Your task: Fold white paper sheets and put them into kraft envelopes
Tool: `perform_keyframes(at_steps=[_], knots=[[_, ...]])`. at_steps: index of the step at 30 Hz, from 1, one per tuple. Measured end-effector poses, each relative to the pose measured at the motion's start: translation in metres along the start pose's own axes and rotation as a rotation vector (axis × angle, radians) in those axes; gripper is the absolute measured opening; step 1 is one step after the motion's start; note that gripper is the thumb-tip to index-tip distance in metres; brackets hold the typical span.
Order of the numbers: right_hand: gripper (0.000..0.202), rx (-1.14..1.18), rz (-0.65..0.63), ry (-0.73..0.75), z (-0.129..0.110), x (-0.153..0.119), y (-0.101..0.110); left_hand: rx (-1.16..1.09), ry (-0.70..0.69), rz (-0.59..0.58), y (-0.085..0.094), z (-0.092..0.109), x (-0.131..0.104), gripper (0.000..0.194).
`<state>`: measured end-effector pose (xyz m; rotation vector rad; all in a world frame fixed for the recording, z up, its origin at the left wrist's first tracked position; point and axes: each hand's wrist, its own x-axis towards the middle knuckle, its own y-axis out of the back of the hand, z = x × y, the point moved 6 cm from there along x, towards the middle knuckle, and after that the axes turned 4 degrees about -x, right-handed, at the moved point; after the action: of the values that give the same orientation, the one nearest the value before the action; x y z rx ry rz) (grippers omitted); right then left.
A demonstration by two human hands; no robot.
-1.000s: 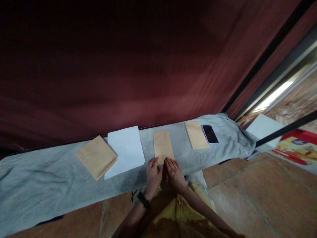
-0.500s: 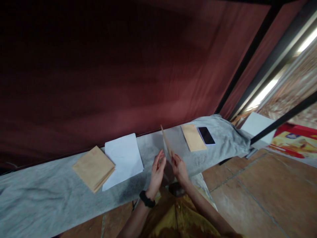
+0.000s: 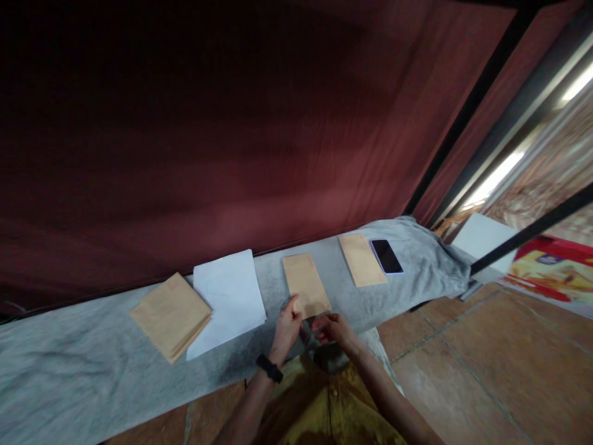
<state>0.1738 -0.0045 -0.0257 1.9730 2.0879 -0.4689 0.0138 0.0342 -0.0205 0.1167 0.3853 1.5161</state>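
Observation:
A brown envelope (image 3: 306,281) lies face up in front of me on the grey cloth (image 3: 343,300). My left hand (image 3: 288,324) pinches its lower left corner between thumb and fingers. Beside its lower right corner is my right hand (image 3: 334,329), fingers curled together; whether they grip anything is too blurred to tell. Another brown envelope (image 3: 362,259) rests to the right, next to a dark phone (image 3: 387,256). Left of my hands are white paper sheets (image 3: 231,300), partly overlapped by a stack of brown envelopes (image 3: 172,316).
A dark red curtain (image 3: 231,161) hangs behind the cloth-covered surface. Black bars (image 3: 532,228) cross the right side, near a white sheet (image 3: 484,244) and a red and yellow box (image 3: 556,272). Tiled floor (image 3: 486,352) shows below right.
The envelope, earlier held up edge-on in my right hand, now lies flatter with its face showing. My left hand has closed on its corner, and my right hand has moved lower.

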Motion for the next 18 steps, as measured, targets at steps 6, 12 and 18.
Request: perform_keyframes(at_steps=[6,12,18], knots=[[0.041,-0.884,0.197,0.651,-0.028,-0.023,0.004,0.569,-0.193,0.092,0.007,0.014,-0.012,0.051],[0.052,-1.307,0.27,0.821,-0.016,-0.026,-0.01,0.898,-0.491,0.096,-0.022,0.028,0.005,0.05],[0.051,-1.299,0.277,0.816,-0.017,-0.026,-0.01,0.908,-0.56,-0.007,-0.045,0.03,0.07,0.06]])
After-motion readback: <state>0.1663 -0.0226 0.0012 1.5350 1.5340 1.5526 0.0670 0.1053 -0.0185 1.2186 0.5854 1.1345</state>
